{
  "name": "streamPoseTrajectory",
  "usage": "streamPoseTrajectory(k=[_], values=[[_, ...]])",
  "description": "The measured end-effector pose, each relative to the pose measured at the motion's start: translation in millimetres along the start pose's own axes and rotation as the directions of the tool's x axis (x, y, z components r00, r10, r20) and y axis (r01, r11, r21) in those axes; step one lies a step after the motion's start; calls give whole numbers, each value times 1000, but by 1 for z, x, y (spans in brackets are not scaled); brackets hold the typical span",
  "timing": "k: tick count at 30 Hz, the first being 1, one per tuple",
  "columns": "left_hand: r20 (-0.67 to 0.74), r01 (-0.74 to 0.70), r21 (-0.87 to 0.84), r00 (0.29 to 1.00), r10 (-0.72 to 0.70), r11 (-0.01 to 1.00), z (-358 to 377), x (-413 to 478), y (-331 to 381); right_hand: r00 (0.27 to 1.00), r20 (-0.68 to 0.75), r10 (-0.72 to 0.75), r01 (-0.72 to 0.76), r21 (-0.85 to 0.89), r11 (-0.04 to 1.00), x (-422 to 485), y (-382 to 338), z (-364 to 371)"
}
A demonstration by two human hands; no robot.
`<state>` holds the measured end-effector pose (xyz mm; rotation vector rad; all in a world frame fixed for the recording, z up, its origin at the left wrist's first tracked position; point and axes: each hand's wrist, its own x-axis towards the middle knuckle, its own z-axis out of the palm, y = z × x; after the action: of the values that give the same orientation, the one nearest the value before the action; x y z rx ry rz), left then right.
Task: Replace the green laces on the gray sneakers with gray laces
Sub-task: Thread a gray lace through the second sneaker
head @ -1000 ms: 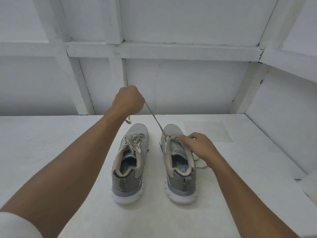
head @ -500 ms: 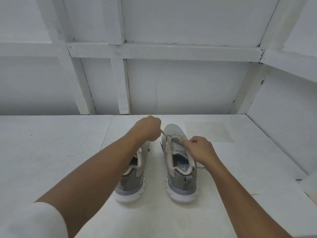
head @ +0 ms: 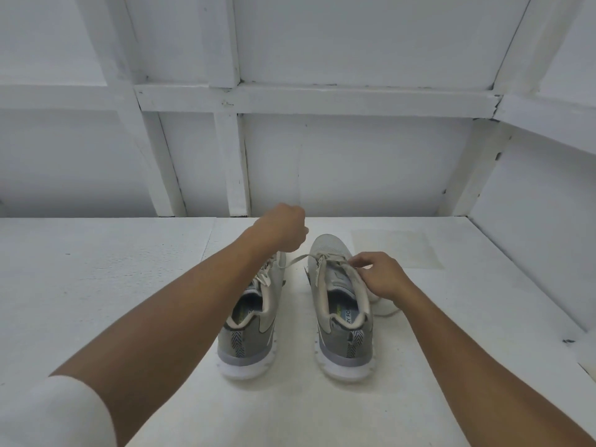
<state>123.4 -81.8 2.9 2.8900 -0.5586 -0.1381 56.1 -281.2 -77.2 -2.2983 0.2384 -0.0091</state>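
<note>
Two gray sneakers are standing side by side on the white worktop [head: 96, 285], heels nearest the viewer, toes pointing at the far white panelled wall [head: 354, 172].

The left sneaker [head: 254, 333] is carrying pale lacing, partly hidden under the forearm. The right sneaker [head: 342, 337] is standing just to its right, apart from it.

The left hand [head: 283, 229] is hovering above the left sneaker's toe, fingers curled tight in a fist, gripping a pale lace [head: 293, 260] that is running taut from the right sneaker's far eyelets.

The right hand [head: 380, 275] is resting on the right sneaker's right edge, thumb and forefinger pinching at its eyelet row; whether lace or upper is lying between them cannot be told.

A white sleeve [head: 48, 414] is showing at the near left.
</note>
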Motion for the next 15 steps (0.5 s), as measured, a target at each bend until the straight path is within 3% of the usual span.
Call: streamPoseTrajectory(k=[4, 10, 15], values=[[17, -10, -50, 1000, 10, 999, 2, 2, 7, 1000, -14, -12, 11, -117, 993, -2, 3, 0], [38, -44, 41, 998, 42, 998, 10, -2, 10, 955, 124, 269, -180, -478, 860, -14, 12, -21], [87, -26, 107, 996, 17, 994, 28, -12, 18, 928, 123, 351, -226, -562, 796, -17, 8, -27]])
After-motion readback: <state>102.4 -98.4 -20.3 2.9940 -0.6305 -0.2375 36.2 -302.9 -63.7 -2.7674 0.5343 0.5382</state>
